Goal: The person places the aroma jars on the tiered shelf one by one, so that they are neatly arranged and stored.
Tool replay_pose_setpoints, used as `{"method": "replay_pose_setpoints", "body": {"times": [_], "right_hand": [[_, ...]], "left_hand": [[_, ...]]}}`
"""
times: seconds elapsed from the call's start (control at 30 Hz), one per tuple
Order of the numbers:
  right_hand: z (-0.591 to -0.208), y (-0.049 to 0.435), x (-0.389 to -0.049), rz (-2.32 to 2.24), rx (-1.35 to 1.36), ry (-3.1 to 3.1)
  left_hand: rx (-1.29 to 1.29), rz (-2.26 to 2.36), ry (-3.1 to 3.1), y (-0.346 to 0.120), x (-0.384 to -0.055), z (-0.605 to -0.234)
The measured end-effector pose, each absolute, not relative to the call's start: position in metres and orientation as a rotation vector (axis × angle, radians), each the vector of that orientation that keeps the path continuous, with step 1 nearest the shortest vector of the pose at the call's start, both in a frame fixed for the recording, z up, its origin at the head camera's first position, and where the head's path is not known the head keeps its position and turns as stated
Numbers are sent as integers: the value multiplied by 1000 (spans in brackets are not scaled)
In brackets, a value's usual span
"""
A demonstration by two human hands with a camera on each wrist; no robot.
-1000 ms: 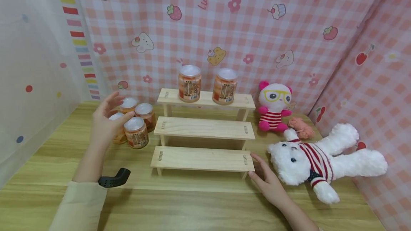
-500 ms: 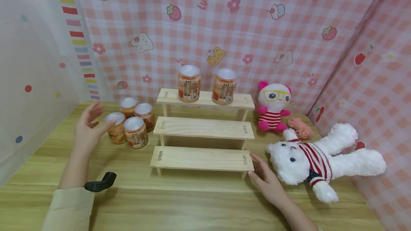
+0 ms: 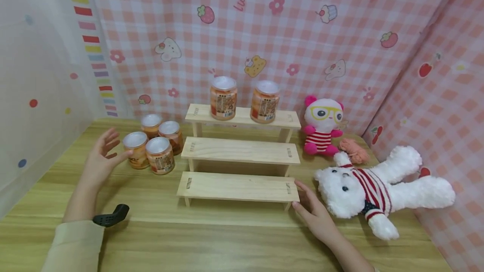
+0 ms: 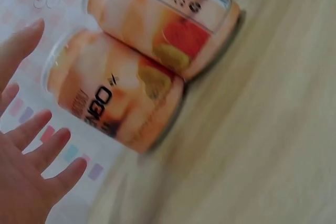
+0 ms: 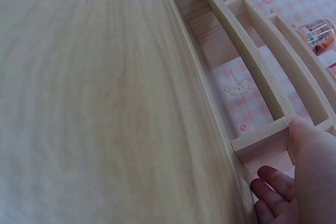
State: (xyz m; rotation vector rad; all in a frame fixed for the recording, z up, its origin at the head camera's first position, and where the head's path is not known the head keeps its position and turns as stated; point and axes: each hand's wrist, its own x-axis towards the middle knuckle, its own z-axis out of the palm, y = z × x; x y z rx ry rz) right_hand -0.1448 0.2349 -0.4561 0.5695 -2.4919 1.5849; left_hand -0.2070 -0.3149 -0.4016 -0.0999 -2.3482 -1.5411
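My left hand (image 3: 99, 160) hovers with spread fingers just left of a cluster of several orange-labelled jars with clear lids. Nearest to it is the front-left jar (image 3: 138, 154); in the left wrist view that jar (image 4: 121, 98) shows past the thumb and fingers, with a gap between. A three-tier wooden display shelf (image 3: 238, 186) stands in the middle. Two more jars (image 3: 224, 102) are upright on its top step. With thumb and fingers around the right end of the lowest step, my right hand (image 3: 314, 213) holds the shelf. Its thumb lies against the board edge in the right wrist view.
Right of the shelf sits a pink and white panda plush (image 3: 323, 131). A coil of salmon yarn (image 3: 354, 150) lies beside it. A white bear plush (image 3: 378, 188) in a striped sweater lies on the wooden table (image 3: 211, 247). Patterned cloth (image 3: 264, 32) hangs behind.
My left hand has drawn back from over the jars, moving left and toward me, so the front-left jar is now uncovered. My right hand stays at the shelf end, and the jars have not moved.
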Motion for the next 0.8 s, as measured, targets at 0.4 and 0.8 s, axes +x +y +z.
{"method": "replay_pose_setpoints", "body": {"times": [0.4, 0.8], "right_hand": [[-456, 235, -145, 1598, 572, -2494], [-456, 235, -144, 1578, 569, -2496]], "left_hand": [[-274, -1663, -2407, -326, -217, -420], [-288, -1621, -2438, -320, -222, -429]]}}
